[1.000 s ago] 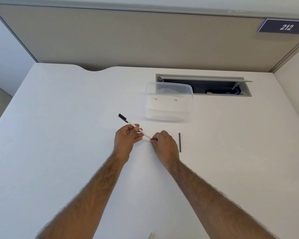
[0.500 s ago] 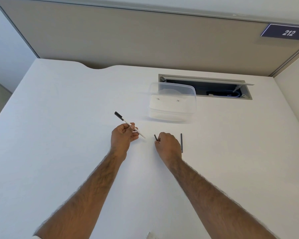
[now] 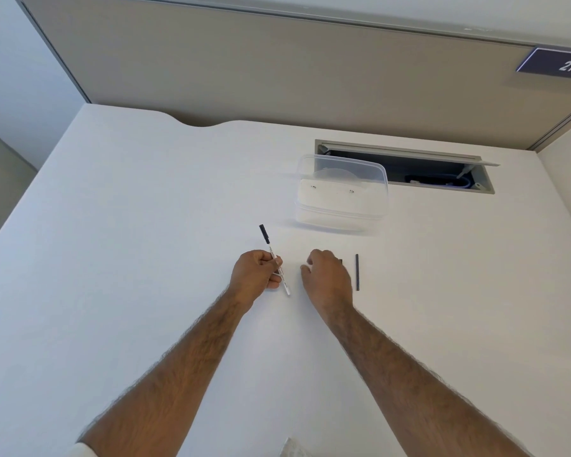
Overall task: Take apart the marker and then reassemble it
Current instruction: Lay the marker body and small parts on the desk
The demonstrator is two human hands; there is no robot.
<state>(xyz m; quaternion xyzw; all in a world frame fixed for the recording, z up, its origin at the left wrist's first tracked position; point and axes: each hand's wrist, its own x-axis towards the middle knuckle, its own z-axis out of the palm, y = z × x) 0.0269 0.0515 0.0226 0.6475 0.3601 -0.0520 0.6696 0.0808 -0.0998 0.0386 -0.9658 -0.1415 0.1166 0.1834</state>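
My left hand [image 3: 257,273] grips the white marker barrel [image 3: 279,267], which points away and to the left, its black cap [image 3: 263,233] at the far end. My right hand [image 3: 327,278] hovers palm down just right of the barrel, fingers loosely curled and thumb apart. A small black piece [image 3: 340,260] peeks out at the far right edge of that hand; whether the fingers still hold it is hidden. A thin dark ink rod [image 3: 357,272] lies on the white table [image 3: 145,258] right of my right hand.
A clear plastic container [image 3: 342,192] stands beyond the hands. Behind it is an open cable slot [image 3: 442,173] in the table, then a beige partition. A white scrap [image 3: 290,450] shows at the bottom edge.
The small black piece came off the barrel's near end in my right hand. The hands moved apart, the barrel swung more upright, and the piece now sits at the right hand's far side.
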